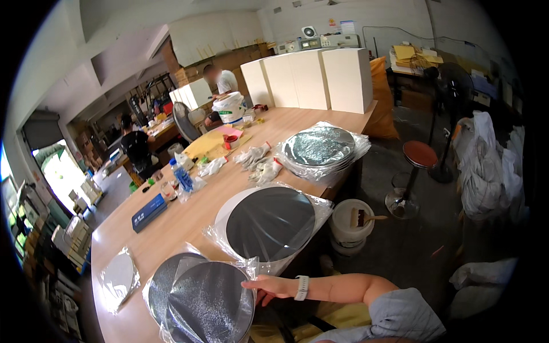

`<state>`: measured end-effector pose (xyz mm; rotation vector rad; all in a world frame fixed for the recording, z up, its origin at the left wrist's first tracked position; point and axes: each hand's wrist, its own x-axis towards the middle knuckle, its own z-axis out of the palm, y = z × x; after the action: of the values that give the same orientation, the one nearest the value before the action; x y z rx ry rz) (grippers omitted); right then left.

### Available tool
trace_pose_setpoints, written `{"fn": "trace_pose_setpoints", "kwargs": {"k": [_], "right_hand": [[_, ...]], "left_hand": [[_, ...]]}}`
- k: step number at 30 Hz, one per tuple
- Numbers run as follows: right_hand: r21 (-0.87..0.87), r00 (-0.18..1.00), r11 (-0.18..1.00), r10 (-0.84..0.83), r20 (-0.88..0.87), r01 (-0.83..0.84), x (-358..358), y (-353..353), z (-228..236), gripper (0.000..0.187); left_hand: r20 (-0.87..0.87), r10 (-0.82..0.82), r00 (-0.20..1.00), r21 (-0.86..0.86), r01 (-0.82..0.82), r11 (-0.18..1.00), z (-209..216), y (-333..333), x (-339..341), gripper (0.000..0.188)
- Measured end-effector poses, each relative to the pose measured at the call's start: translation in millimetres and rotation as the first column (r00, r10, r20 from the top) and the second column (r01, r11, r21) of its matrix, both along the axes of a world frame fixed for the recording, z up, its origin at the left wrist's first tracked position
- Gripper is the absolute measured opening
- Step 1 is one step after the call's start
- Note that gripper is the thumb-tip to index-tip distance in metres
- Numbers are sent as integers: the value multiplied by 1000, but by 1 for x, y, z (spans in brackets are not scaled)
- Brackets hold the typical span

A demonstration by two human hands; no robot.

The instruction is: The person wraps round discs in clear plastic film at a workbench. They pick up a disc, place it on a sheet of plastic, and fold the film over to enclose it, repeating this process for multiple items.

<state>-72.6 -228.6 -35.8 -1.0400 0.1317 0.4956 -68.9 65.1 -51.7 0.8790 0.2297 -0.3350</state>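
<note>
My right hand (269, 287), with a pale watch on its wrist, reaches in from the lower right. Its fingers are closed on the edge of a dark grey round disc in a clear plastic bag (209, 300). That bagged disc overlaps another dark disc (166, 280) lying under it on the table. Just beyond is a larger dark disc in clear film (270, 224), resting on a white round sheet near the table edge. A smaller pale grey disc in a clear bag (119, 278) lies to the left. My left hand does not appear.
On the wooden table (189, 228) are a stack of wrapped discs (320, 146), work gloves (254, 163), a blue box (149, 212), a bottle (182, 176) and tall white boxes (309, 77). A bucket with a brush (350, 226) and a red stool (420, 154) stand right. Two people work behind.
</note>
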Motion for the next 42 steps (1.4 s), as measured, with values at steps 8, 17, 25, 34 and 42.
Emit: {"fn": "trace_pose_setpoints", "kwargs": {"k": [8,17,25,34,42], "right_hand": [[-186,747,846,-312,587,500,-2,-48,21,29],[-171,643,645,-627,439,745,-18,-201,6,29],[-310,724,655,-615,313,689,-15,-223,-40,45],[-299,841,792,-455,293,533,-107,-218,-32,33],[-24,941,947,-315,124,321,-102,-193,-46,35]], "left_hand": [[116,-41,992,92,30,995,8,-56,15,14],[365,-664,652,783,171,598,7,-181,91,18],[539,-842,6,678,-597,430,52,-245,24,36],[261,-947,-189,733,-599,322,32,-307,50,40],[246,-888,-387,605,-655,453,23,-307,67,27]]}}
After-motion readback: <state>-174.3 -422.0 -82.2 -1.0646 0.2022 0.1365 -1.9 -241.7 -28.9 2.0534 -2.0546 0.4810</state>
